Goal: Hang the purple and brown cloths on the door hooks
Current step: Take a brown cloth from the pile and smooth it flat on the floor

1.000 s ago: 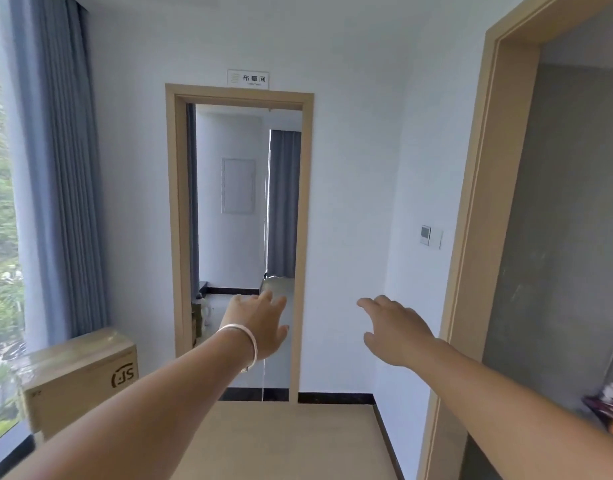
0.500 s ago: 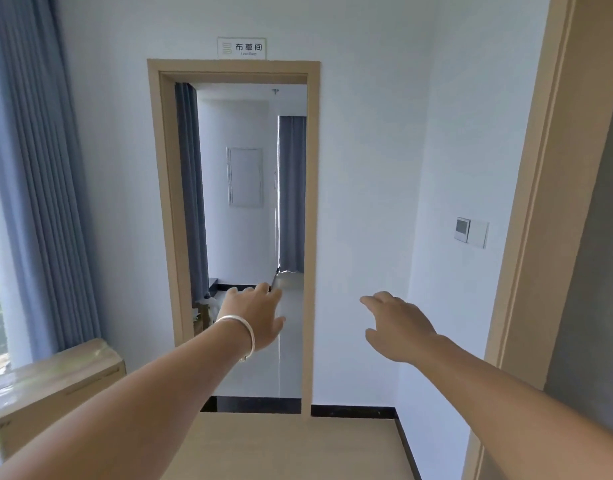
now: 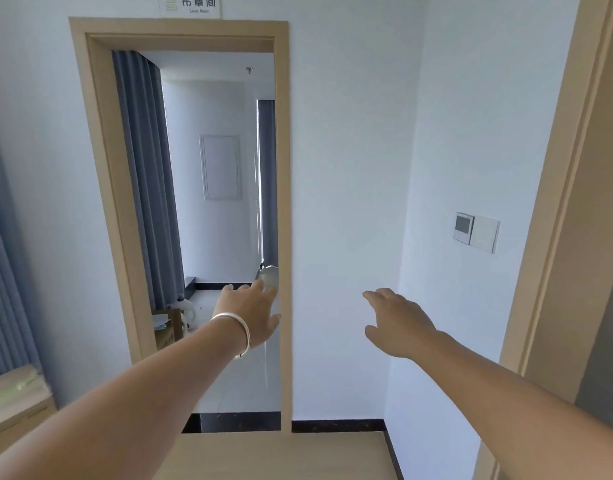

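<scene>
My left hand [image 3: 251, 311], with a silver bangle on the wrist, reaches forward with straight fingers toward the open doorway [image 3: 180, 32]. Its fingertips lie just under a silver door handle [image 3: 268, 271] at the doorway's right jamb; I cannot tell whether they touch it. My right hand [image 3: 396, 322] is stretched out in front of the white wall, fingers relaxed, holding nothing. No purple cloth, brown cloth or door hooks show in this view.
A sign [image 3: 190, 5] hangs above the doorway. Grey curtains [image 3: 145, 174] hang inside the far room, and a white jug [image 3: 185, 308] stands low on its left. A cardboard box [image 3: 14, 400] sits at lower left. A wall switch panel [image 3: 476, 232] and a second door frame [image 3: 557, 202] are on the right.
The view has moved closer to the doorway, which now looks larger. Both hands stay stretched out ahead and empty. The silver handle has come into view by my left fingertips.
</scene>
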Tool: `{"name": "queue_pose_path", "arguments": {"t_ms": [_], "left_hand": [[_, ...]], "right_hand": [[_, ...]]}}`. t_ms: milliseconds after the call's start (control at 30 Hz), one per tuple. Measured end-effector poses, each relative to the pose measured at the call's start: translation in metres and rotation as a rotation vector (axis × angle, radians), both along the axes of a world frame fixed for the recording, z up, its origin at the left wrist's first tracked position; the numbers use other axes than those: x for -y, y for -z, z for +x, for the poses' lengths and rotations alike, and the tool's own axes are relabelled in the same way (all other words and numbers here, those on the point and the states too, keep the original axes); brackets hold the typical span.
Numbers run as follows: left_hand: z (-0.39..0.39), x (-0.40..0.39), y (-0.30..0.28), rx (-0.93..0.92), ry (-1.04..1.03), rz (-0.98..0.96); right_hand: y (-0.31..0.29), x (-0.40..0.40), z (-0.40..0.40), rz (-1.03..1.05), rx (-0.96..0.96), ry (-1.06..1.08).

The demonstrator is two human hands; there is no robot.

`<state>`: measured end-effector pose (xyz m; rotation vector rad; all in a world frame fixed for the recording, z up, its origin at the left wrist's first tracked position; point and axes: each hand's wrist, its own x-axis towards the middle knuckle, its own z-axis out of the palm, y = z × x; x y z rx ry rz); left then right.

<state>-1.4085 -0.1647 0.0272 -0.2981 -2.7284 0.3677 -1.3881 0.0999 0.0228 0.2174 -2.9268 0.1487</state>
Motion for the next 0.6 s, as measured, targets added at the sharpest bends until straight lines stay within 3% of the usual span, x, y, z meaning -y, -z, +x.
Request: {"name": "queue_pose_path", "arguments": {"t_ms": [333, 600], "left_hand": [[-0.174, -0.027, 0.008, -0.021, 0.106, 0.052], [-0.314, 0.003, 0.002, -0.047, 0.094, 0.083]], "right_hand": [[0.002, -0.013, -0.148, 0.027, -0.021, 0.060], [-0.013, 0.013, -0.291, 0.053, -0.043, 0.066]]}}
